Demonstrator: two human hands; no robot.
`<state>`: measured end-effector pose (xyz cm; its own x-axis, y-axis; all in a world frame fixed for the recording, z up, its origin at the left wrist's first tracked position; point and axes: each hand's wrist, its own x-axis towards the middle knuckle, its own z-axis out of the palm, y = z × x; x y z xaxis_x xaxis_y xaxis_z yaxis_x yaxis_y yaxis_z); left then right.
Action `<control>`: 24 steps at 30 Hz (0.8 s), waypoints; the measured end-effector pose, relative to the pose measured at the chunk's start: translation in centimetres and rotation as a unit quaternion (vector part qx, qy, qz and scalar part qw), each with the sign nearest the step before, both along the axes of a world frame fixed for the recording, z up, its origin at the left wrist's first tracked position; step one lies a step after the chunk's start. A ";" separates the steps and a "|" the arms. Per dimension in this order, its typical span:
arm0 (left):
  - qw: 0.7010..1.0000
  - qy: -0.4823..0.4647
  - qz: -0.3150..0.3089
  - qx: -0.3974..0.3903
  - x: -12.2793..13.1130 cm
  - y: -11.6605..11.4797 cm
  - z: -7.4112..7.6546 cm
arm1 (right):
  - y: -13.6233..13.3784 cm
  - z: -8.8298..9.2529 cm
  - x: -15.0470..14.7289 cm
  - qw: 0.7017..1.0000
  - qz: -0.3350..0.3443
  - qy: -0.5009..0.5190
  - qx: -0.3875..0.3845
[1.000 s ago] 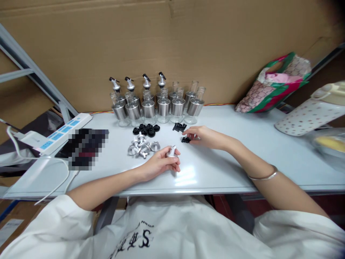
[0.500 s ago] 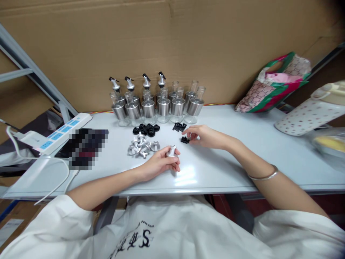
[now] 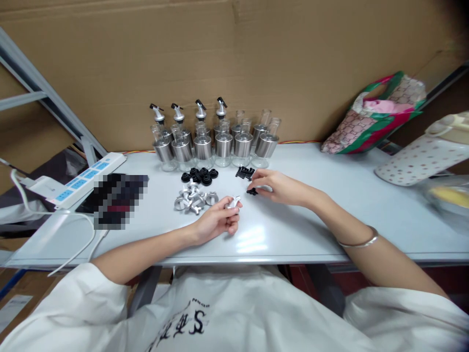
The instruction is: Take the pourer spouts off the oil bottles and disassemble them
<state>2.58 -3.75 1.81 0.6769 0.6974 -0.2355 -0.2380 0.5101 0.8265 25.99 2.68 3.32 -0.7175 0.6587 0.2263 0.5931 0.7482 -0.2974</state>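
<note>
My left hand (image 3: 216, 222) rests on the grey table (image 3: 330, 215) with its fingers closed round a silver pourer spout (image 3: 232, 202). My right hand (image 3: 276, 186) lies a little further back, fingertips pinched at a small black part (image 3: 252, 191) on the table. Just beyond it is a little heap of black clips (image 3: 244, 172). Left of my hands lie a pile of silver spouts (image 3: 194, 199) and a cluster of black rubber rings (image 3: 200, 175). Several glass-and-steel dispenser bottles (image 3: 216, 142) stand in rows at the back; some carry pourer tops.
A white and blue power strip (image 3: 82, 178) with a cable sits at the left, beside a blurred dark object (image 3: 117, 198). A colourful bag (image 3: 373, 112) leans on the cardboard wall at the right. A spotted white jug (image 3: 425, 154) lies at the far right.
My left hand has tilted the silver spout and drawn it slightly up and left. My right hand's fingers have shifted a little over the small black parts.
</note>
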 end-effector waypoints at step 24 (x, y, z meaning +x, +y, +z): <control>0.997 0.001 -0.054 0.056 -0.5 0.1 -0.2 | -3.4 0.6 -3.8 0.971 0.110 0.052 0.206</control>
